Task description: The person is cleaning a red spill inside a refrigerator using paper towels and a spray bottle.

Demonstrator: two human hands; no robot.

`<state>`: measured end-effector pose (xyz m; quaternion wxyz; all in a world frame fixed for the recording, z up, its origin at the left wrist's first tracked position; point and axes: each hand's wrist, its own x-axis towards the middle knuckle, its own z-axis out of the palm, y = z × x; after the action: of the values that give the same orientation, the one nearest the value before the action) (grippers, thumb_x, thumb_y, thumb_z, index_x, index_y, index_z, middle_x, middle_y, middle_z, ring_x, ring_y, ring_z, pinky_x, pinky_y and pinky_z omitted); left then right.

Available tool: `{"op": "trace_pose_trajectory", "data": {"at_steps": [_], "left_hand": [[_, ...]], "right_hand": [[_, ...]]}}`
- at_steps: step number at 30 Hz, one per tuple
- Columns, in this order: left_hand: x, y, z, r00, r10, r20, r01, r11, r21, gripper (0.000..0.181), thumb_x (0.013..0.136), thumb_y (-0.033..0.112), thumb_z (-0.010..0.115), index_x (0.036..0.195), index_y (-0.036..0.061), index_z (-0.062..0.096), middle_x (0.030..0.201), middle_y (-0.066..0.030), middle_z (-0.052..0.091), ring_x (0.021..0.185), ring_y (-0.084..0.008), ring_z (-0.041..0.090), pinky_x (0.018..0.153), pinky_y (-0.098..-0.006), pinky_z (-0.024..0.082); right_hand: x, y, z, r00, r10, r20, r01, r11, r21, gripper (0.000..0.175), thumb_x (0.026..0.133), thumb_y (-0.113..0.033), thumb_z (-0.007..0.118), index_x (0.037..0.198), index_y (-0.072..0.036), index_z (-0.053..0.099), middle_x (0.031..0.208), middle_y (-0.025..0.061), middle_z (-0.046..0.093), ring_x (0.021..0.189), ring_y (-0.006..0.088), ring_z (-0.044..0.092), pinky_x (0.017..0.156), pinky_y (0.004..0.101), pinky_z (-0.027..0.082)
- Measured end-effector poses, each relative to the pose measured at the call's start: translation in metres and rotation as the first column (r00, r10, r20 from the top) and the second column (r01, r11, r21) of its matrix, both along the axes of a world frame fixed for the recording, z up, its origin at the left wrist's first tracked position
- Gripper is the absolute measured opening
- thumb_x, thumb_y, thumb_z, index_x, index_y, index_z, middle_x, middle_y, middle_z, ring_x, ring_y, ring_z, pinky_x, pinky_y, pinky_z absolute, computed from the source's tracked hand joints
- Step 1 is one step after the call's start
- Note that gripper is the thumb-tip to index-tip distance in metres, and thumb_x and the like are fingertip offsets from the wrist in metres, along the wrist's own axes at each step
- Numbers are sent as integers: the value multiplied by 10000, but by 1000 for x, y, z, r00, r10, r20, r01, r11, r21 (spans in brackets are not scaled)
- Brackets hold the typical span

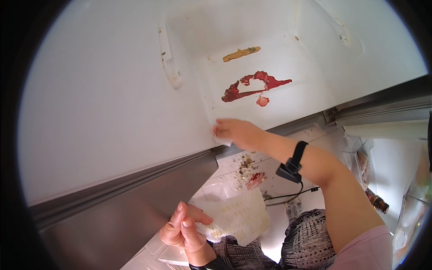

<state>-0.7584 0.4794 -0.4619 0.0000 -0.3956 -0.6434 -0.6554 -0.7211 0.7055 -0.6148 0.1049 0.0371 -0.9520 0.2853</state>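
Observation:
My right hand (236,132), slightly blurred, reaches to the front edge of a white fridge interior (202,114) and holds a small wad of white paper (222,140) against the surface. Low in the view, my left hand (187,224) grips a sheet of stained, yellowish paper towel (239,216) that hangs above my lap. Further inside on the white floor of the compartment lies a red, wet smear (258,86) with a small red spot in front of it. Behind it sits a yellow-brown strip of residue (241,54).
Crumbs and debris (245,167) and a red-stained paper (255,181) lie on the tiled floor. Clear plastic bins (214,193) stand there. An open fridge door with shelves (364,158) is on the right, another door (135,216) on the left. A black cable (287,196) crosses below my arm.

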Motion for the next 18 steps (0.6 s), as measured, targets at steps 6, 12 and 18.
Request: {"op": "trace_pose_trajectory", "data": {"at_steps": [6, 12, 18], "left_hand": [[-2, -5, 4, 1000, 8, 2, -8, 999, -43, 344, 912, 227, 428, 1145, -2, 536, 419, -29, 486, 380, -76, 427, 458, -219, 377], [-1, 0, 3, 999, -17, 48, 19, 999, -31, 338, 909, 226, 438, 1135, -3, 544, 420, -29, 487, 386, -78, 432, 459, -220, 375], [-1, -2, 5, 999, -13, 53, 14, 1000, -22, 338, 908, 225, 443, 1134, -4, 546, 420, -27, 483, 387, -78, 432, 454, -221, 368]], "right_hand": [[23, 29, 40, 946, -205, -250, 188, 978, -87, 425, 639, 80, 524, 970, -158, 644, 988, 27, 603, 999, 258, 521, 835, 355, 416], [0, 118, 1, 462, -848, -260, 882, 471, 30, 364, 675, 4, 553, 989, -154, 649, 996, 56, 578, 906, 277, 504, 806, 348, 422], [-34, 69, -2, 755, -609, -243, 624, 781, -19, 440, 673, 63, 494, 1047, -129, 625, 1015, 71, 557, 910, 278, 505, 811, 361, 418]]}}
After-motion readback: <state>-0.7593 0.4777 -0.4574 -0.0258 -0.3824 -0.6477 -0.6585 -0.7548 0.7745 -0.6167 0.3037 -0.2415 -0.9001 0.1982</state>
